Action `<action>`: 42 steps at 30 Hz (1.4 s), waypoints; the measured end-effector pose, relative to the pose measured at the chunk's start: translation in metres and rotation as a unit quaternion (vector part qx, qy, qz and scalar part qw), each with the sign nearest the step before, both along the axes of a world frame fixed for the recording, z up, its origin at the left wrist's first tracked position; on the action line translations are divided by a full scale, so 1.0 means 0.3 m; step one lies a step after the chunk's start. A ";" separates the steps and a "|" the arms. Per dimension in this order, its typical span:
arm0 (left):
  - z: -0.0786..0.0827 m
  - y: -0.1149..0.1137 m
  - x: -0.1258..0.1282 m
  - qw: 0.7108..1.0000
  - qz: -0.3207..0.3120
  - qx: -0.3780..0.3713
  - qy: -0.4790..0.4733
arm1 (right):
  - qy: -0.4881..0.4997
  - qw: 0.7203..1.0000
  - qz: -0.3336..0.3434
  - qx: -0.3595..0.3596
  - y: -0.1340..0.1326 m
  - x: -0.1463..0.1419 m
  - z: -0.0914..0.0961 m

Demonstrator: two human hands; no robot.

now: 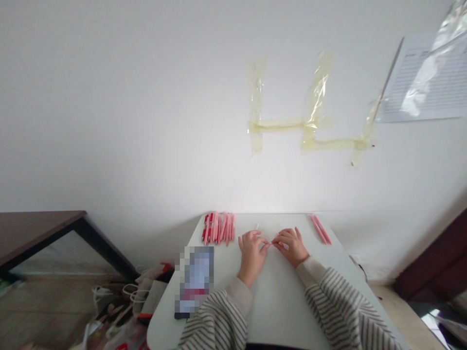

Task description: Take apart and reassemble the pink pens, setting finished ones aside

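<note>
My left hand (251,250) and my right hand (291,244) meet over the middle of the white table (277,301), fingers pinched together on a small pink pen part (270,242) between them. A thin white piece (257,227) pokes up just above my left hand. A row of several pink and red pens (218,227) lies at the table's far left. Two pink pens (320,229) lie at the far right. Both forearms wear striped sleeves.
A blurred-out phone (194,281) lies on the table's left side. Bags and clutter (124,311) sit on the floor at left, beside a dark wooden table (36,233). The wall ahead carries yellowed tape (302,124) and a taped sheet of paper (423,78).
</note>
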State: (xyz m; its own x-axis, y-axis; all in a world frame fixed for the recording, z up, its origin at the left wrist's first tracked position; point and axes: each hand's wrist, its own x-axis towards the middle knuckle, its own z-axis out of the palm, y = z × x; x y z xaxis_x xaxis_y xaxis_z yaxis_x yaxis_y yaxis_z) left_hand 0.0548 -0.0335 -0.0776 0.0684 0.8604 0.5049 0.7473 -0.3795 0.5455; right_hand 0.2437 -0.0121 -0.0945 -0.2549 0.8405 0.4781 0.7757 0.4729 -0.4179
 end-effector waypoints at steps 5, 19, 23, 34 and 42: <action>-0.002 0.002 0.000 1.000 -0.003 -0.005 -0.004 | -0.006 0.999 0.015 -0.027 0.004 0.005 0.000; 0.020 -0.006 -0.003 0.999 0.000 -0.033 0.040 | -0.020 1.000 0.013 -0.020 0.001 0.003 0.005; 0.021 -0.003 -0.004 0.999 -0.016 -0.022 0.042 | -0.018 1.000 0.011 -0.015 0.004 0.005 0.001; 0.011 0.004 -0.004 1.000 -0.022 0.010 0.019 | -0.015 1.000 0.007 -0.019 0.008 0.009 -0.002; 0.030 0.001 -0.004 1.000 -0.021 -0.014 0.007 | -0.014 0.999 0.018 -0.023 0.019 0.021 -0.017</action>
State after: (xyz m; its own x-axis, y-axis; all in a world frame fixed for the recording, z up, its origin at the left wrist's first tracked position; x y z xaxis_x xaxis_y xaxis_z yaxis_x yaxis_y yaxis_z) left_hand 0.0537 -0.0330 -0.0686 0.1116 0.8700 0.4802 0.7394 -0.3955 0.5448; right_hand 0.2500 -0.0065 -0.0995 -0.2981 0.8514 0.4316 0.7698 0.4818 -0.4187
